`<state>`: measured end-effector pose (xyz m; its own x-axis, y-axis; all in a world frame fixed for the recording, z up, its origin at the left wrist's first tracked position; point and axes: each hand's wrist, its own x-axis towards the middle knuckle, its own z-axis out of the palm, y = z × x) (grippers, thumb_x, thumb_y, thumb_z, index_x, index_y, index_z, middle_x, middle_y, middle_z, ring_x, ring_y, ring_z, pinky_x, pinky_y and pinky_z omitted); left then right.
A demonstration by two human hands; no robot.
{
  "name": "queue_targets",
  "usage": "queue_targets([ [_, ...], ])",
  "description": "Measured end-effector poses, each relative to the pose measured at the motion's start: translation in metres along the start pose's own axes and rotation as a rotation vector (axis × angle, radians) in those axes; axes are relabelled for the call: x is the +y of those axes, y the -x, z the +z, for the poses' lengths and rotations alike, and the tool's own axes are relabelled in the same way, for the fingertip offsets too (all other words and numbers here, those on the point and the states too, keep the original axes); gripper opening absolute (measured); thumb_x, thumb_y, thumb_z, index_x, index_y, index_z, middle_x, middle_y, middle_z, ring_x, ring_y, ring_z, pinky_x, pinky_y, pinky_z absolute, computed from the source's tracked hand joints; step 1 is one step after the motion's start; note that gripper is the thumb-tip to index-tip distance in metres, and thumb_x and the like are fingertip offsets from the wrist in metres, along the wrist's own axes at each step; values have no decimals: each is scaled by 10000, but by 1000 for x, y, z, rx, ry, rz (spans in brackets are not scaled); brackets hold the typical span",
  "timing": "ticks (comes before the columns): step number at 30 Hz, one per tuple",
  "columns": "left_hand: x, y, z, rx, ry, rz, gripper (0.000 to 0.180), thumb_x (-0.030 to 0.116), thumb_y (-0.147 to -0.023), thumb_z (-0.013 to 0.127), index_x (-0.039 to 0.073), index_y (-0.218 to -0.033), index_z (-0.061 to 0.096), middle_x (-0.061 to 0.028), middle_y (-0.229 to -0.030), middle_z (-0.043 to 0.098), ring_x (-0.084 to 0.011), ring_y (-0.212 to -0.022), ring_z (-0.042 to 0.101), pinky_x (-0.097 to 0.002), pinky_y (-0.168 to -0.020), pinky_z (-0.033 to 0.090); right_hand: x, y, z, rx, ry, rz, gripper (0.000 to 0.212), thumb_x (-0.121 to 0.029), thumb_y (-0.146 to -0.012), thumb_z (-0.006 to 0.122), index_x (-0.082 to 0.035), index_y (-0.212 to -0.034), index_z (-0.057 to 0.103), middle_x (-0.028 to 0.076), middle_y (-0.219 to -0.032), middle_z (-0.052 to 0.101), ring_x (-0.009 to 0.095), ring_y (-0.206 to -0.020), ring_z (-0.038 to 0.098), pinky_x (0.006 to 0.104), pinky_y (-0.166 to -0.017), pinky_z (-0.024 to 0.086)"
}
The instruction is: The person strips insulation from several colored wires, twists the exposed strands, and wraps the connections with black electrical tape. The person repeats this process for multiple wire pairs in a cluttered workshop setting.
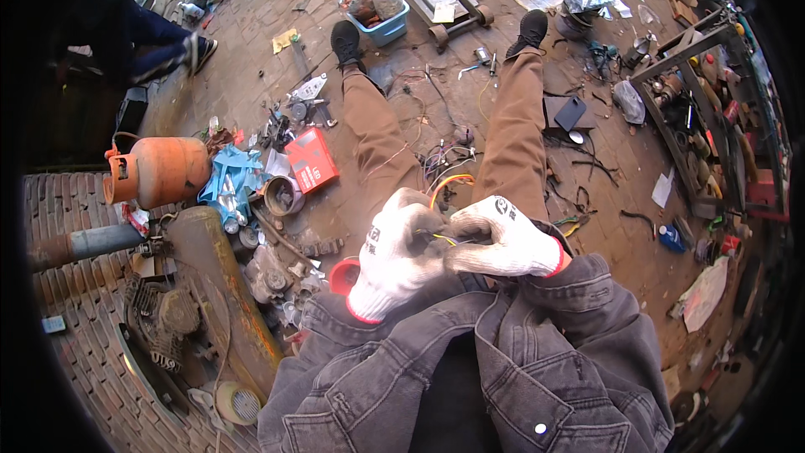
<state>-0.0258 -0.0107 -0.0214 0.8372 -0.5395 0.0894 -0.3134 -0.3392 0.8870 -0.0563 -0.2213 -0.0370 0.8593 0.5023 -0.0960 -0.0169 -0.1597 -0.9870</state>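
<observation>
My two hands, in white work gloves with red cuffs, meet in front of my lap. My left hand (397,245) is closed, its fingers pinching a thin yellow wire (445,238). My right hand (501,239) pinches the same spot from the other side, and its fingertips nearly touch the left ones. The wire's ends are hidden inside the gloves. An orange and yellow wire loop (457,178) rises just beyond the fingers. It leads toward a tangle of thin coloured wires (444,155) on the ground between my legs.
On the left lie an orange gas cylinder (172,171), a red box (312,159) and scattered metal parts. A blue basin (387,29) stands ahead. To the right are a phone (569,113) and a metal frame (696,109) full of clutter. Another person's legs (163,46) show far left.
</observation>
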Motion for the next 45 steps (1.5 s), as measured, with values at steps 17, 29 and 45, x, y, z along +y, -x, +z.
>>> queue_targets([
  [17, -11, 10, -4, -58, -89, -79, 251, 53, -677, 775, 42, -892, 645, -114, -907, 618, -309, -779, 642, -376, -663, 516, 45, 15, 18, 227, 63, -267, 140, -124, -895, 603, 3, -894, 661, 119, -736, 671, 282, -617, 634, 346, -604, 501],
  [29, -37, 39, -6, -320, 4, -27, 321, 164, -726, 827, 41, -983, 680, -104, -1006, 628, -260, -915, 624, -362, -782, 497, 7, 33, -9, 1300, -419, -108, 323, -335, -967, 601, -24, -1051, 634, 79, -794, 600, 205, -709, 598, 289, -636, 493],
  [45, -33, 8, 1, -308, 505, -390, 292, 124, -780, 798, -64, -968, 677, -79, -999, 605, -174, -891, 610, -326, -786, 483, -5, 25, -29, 878, -386, 26, 379, -360, -1041, 518, -33, -887, 630, -9, -716, 565, 43, -554, 414, 210, -501, 317],
])
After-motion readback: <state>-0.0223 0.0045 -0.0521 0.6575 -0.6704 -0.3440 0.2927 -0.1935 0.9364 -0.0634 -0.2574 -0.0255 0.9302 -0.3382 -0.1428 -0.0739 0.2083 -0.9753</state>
